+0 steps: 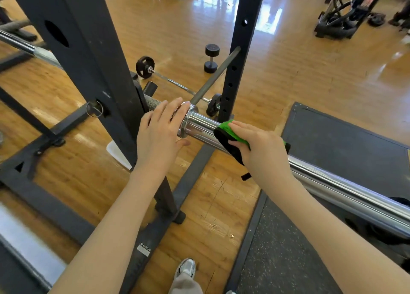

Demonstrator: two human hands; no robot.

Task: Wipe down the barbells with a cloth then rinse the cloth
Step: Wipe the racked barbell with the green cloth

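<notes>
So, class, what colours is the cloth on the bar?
Bright green with black, the cloth; seen in the head view.

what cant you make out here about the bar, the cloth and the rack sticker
Head view only:
- Barbell: far end cut off by the right edge.
- Green cloth: most lies hidden under the right hand.
- Bar collar: partly hidden by the left hand.
- Warning sticker: print too small.
</notes>
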